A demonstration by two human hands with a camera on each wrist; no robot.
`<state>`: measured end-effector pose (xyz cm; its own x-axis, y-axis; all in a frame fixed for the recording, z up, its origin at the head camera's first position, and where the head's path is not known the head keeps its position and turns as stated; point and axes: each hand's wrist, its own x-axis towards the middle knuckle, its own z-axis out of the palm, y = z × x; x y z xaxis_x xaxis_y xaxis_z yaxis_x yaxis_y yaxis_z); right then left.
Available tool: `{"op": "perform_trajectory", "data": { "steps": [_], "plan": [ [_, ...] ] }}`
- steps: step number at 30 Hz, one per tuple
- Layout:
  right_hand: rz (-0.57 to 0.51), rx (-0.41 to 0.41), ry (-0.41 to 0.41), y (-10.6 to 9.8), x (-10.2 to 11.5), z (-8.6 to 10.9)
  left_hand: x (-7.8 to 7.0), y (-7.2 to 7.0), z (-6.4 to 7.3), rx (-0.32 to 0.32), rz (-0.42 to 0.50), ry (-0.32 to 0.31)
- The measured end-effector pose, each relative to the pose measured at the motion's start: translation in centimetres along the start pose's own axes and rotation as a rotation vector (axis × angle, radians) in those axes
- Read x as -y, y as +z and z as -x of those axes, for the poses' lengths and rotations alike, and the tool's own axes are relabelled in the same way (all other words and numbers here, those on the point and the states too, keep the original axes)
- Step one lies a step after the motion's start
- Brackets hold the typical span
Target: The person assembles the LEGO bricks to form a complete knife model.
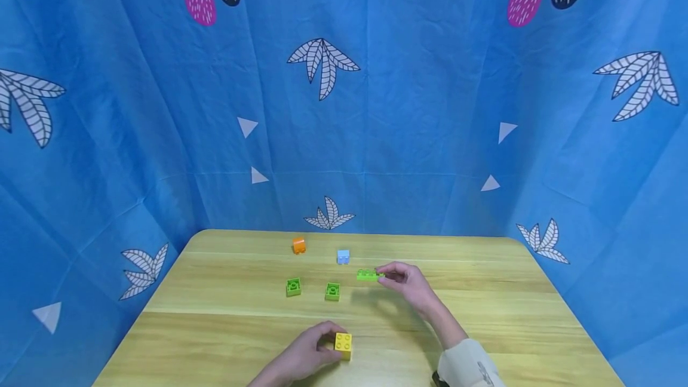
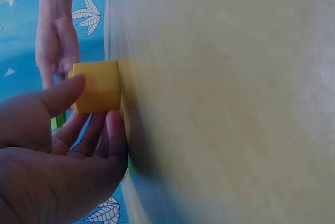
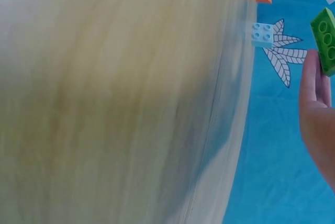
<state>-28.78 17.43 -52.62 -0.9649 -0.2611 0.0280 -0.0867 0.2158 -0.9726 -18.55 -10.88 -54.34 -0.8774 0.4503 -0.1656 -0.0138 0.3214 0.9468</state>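
Observation:
Near the front of the table, my left hand (image 1: 307, 352) pinches a yellow toy building brick (image 1: 343, 347) between thumb and fingers. In the left wrist view the yellow brick (image 2: 98, 88) is right by the tabletop; I cannot tell whether it touches. Farther forward, my right hand (image 1: 411, 289) holds a long bright green brick (image 1: 367, 275) by its right end. That green brick (image 3: 325, 42) is raised above the table in the right wrist view, partly cut off by the frame edge. Its shadow falls on the wood below.
Two small green bricks, one at left (image 1: 293, 287) and one nearer the middle (image 1: 332, 292), lie hollow side up. Behind them are an orange brick (image 1: 298, 246) and a light blue brick (image 1: 343, 257). A blue patterned curtain (image 1: 365, 136) surrounds the wooden table (image 1: 226, 297).

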Motion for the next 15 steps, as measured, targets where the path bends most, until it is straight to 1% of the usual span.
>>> {"op": "perform_trajectory", "data": {
  "steps": [6, 15],
  "plan": [
    [-0.032, 0.015, -0.054, 0.3, 0.0, 0.4, 0.1, 0.0, 0.1, -0.005, -0.005, 0.014],
    [-0.042, 0.006, -0.086, 0.6, 0.3, 1.3, 0.2, 0.0, 0.0, -0.007, -0.008, 0.025]
  ]
}}
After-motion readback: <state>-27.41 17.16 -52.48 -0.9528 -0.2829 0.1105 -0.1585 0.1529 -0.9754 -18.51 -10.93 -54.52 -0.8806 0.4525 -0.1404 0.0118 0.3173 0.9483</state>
